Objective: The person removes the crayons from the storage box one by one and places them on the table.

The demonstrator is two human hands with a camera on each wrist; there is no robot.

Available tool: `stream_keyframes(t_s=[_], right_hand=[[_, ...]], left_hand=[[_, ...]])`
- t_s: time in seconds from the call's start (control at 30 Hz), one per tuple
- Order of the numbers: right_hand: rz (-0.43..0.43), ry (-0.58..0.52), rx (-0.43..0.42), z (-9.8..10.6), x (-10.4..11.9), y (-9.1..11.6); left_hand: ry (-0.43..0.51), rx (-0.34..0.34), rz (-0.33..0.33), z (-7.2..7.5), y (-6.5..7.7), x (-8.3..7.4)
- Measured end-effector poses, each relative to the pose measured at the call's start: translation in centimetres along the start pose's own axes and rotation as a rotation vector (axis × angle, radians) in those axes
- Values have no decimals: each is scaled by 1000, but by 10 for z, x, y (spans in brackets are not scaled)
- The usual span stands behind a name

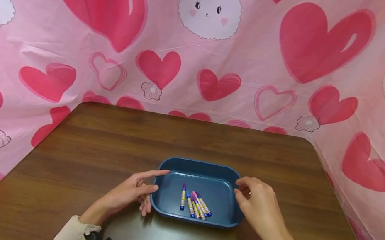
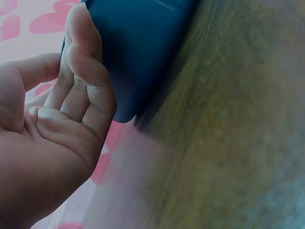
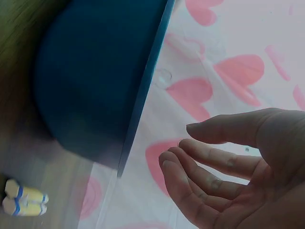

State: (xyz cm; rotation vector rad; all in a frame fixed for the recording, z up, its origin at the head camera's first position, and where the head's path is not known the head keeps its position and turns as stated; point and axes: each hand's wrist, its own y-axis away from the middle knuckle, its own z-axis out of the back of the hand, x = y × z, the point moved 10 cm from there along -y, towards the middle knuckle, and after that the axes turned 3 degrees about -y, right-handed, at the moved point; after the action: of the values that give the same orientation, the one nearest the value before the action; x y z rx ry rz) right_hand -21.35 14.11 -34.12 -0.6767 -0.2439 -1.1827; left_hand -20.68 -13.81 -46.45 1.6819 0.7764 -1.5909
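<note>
A dark blue rectangular tray (image 1: 195, 220) with rounded corners sits on the table. Inside it lie several short crayons (image 1: 201, 206) with yellow wrappers and blue ends; purple, blue and pink tips show. My left hand (image 1: 134, 188) is at the tray's left end, its extended index finger reaching over the rim and its thumb at the edge. The left wrist view has its other fingers (image 2: 97, 98) bent beside the tray's outer wall. My right hand (image 1: 259, 200) is by the right rim with loosely bent fingers, and a gap between hand and tray shows in the right wrist view.
The brown wooden table (image 1: 118, 133) has a pink cloth (image 1: 203, 50) with hearts and rabbits hanging behind it and at both sides. Two yellow-wrapped crayons (image 3: 25, 199) lie past the tray's end in the right wrist view.
</note>
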Motion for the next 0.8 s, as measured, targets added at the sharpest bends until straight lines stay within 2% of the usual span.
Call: stream_keyframes(t_s=[0.2,0.4,0.63,0.8], right_hand=[[23,-18,56,-18,15,-6],[-3,1,145,-39,23,-10],[7,50,295,-82,27,-10],[23,71,387,-108,20,-5]], left_hand=[[21,10,-17,-1,0,0],[18,5,-9,-2,-1,1],[9,-9,-8,-1,2,-1],[4,-6,-5,0,1,-1]])
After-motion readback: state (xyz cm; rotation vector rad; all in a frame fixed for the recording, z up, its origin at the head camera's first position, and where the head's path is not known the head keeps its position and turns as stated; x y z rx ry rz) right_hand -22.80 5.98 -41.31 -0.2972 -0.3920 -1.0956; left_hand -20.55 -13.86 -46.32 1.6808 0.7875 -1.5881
